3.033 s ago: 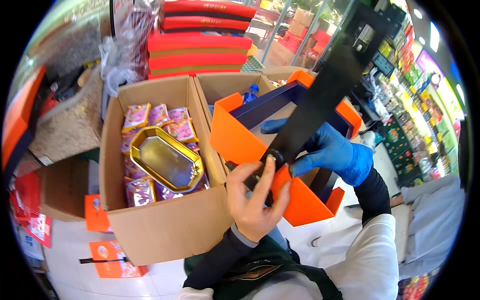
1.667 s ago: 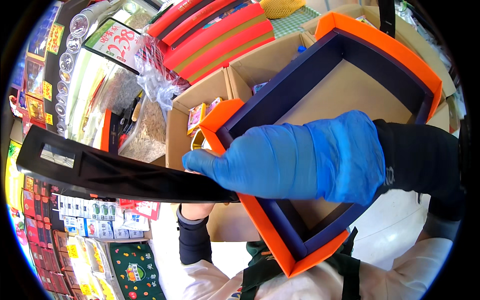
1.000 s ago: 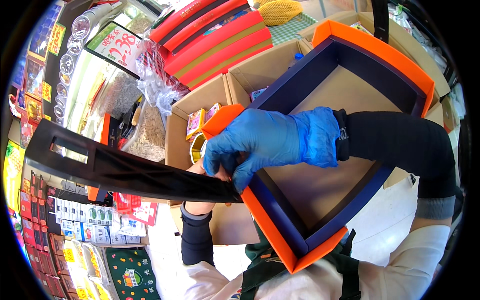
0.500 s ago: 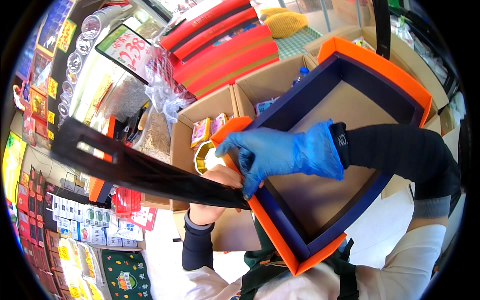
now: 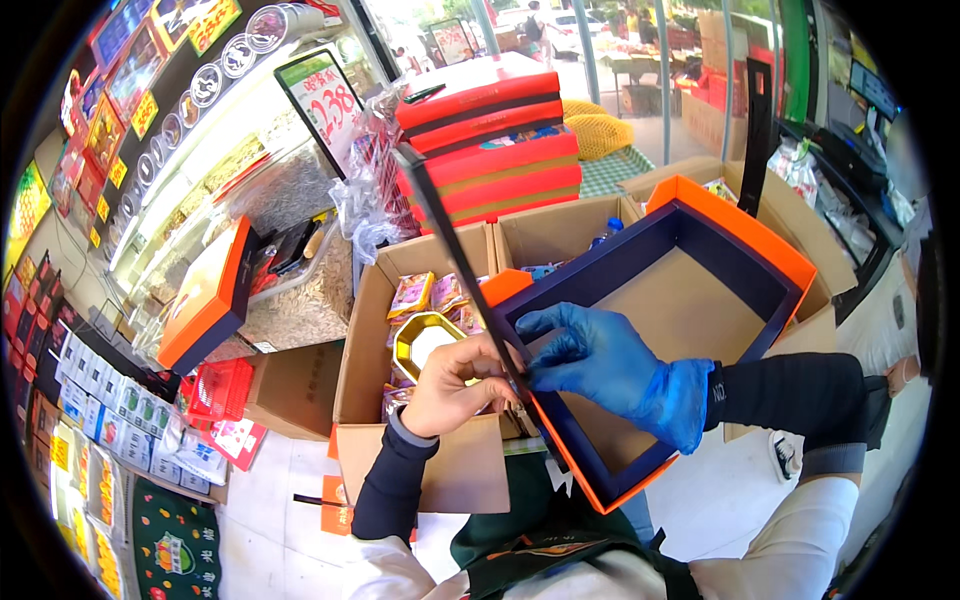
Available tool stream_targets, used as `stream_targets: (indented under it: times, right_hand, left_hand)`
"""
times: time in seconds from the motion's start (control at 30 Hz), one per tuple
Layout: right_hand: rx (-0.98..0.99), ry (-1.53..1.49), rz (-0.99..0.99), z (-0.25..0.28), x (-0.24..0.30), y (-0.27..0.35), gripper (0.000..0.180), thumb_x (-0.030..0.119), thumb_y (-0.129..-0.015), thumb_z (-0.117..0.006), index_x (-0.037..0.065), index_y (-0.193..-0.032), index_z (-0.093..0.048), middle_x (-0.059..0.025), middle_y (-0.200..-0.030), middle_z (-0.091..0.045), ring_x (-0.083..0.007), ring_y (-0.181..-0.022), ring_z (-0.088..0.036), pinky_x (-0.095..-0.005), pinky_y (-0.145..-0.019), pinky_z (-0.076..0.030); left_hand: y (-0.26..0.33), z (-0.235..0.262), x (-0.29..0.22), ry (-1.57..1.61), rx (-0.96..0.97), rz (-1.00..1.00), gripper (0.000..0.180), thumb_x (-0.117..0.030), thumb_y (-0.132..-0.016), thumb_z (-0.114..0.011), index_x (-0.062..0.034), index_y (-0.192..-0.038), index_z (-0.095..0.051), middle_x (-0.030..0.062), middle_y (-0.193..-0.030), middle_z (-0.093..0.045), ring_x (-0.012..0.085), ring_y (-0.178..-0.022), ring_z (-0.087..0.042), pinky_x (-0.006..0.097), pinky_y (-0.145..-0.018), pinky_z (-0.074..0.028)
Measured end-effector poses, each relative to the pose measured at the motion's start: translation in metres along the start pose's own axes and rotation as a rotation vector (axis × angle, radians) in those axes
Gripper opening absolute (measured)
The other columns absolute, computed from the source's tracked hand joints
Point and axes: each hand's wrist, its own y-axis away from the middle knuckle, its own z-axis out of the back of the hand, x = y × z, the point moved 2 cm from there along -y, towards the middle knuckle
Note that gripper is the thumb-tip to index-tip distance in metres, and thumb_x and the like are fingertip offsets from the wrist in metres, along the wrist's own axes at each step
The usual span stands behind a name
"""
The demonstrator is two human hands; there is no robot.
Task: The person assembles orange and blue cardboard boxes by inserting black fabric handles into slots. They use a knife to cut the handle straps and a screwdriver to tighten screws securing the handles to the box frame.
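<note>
An orange box with dark blue inner walls and a brown bottom lies tilted in front of me. A flat black handle strap stands up along its left side wall, and another black strap rises from the far right side. My bare left hand pinches the first strap low down, from outside the wall. From the inside, my right hand, in a blue glove, has its fingers closed on the strap at the same wall. Its fingertips are partly hidden. Beside my left hand is a gold-rimmed octagonal tray.
Brown cartons with small packets stand under and behind the box. Red gift boxes are stacked at the back. An orange box lid and a red basket are at left. Another person's hand shows at far right.
The strap has swung from lying out to the left to standing nearly upright along the wall. My left hand has come up beside the wall. My view has shifted, showing more of the window.
</note>
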Motion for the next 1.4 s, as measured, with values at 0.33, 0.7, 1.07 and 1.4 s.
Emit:
stream_targets:
  times: [0.33,0.7,1.07,1.4]
  right_hand:
    - [0.291,-0.305,-0.207,-0.014,0.042,0.052,0.080,-0.010,-0.071,-0.040,0.007,-0.141,-0.006,-0.0159,-0.139,-0.031,-0.0234,-0.125,-0.037,-0.0313,-0.099,-0.034]
    - [0.564,0.744,-0.066,0.045,0.091,-0.019,0.064,0.004,-0.081,-0.056,0.007,-0.137,-0.027,-0.0083,-0.127,-0.046,-0.0165,-0.117,-0.044,-0.0302,-0.093,-0.038]
    - [-0.130,1.195,0.725,0.063,0.091,-0.371,0.072,-0.006,-0.068,-0.045,0.008,-0.136,-0.025,-0.0198,-0.139,-0.030,-0.0351,-0.128,-0.030,-0.0372,-0.105,-0.027]
    - [-0.440,1.461,0.721,0.054,0.060,-0.416,0.046,0.003,-0.074,-0.056,0.014,-0.118,-0.050,-0.0114,-0.101,-0.052,-0.0342,-0.101,-0.049,-0.0428,-0.082,-0.045]
  left_hand:
    - [-0.002,0.000,0.003,0.003,0.049,0.007,0.015,0.006,-0.082,-0.056,-0.0028,-0.090,-0.048,0.0048,-0.068,-0.060,0.0056,-0.054,-0.053,0.018,-0.047,-0.040]
    - [-0.008,0.004,0.001,0.157,0.189,-0.036,0.023,0.010,-0.077,-0.060,-0.0041,-0.088,-0.046,0.0001,-0.077,-0.057,0.0018,-0.066,-0.054,0.017,-0.053,-0.041]
    - [-0.015,0.005,0.014,0.195,0.366,-0.133,0.019,0.002,-0.080,-0.062,-0.0028,-0.092,-0.048,0.0003,-0.081,-0.052,0.0031,-0.071,-0.052,0.019,-0.060,-0.040]
    - [-0.016,0.007,0.017,0.093,0.271,-0.097,0.022,0.000,-0.080,-0.063,-0.0019,-0.095,-0.047,0.0015,-0.071,-0.047,0.0049,-0.062,-0.043,0.021,-0.059,-0.036]
